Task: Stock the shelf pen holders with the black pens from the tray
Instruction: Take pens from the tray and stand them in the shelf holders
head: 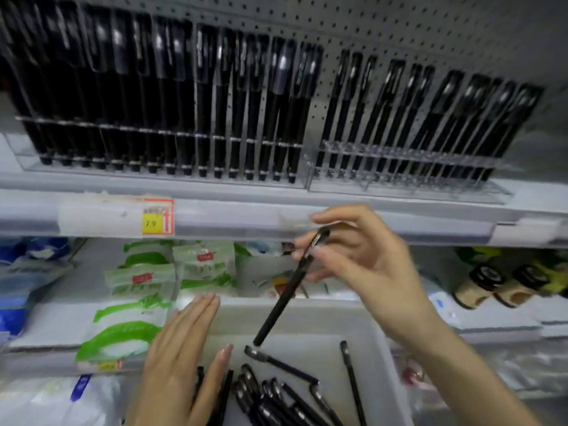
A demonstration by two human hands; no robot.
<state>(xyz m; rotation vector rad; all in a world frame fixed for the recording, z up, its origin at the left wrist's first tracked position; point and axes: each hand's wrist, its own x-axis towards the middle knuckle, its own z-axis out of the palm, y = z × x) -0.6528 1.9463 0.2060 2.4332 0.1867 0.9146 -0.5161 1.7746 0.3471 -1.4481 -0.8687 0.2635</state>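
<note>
Your upper shelf (261, 192) carries two things side by side — a clear left pen holder (123, 142) crammed with black pens (221, 118), a right pen holder (408, 162) more loosely filled.

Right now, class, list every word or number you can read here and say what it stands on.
"19" (first digit unsure): handwritten on the yellow price tag on the shelf edge.
Red labels on the green-and-white packets: too blurred to read.
Print on the pens in the holders: too blurred to read.

Grey shop shelving, evenly lit.
A perforated grey back panel (430, 32) rises behind the upper shelf (384, 215), whose edge carries a yellow-and-red price label (157, 217); green-and-white packets (138, 290) and black-capped bottles (491, 285) sit below.
</note>
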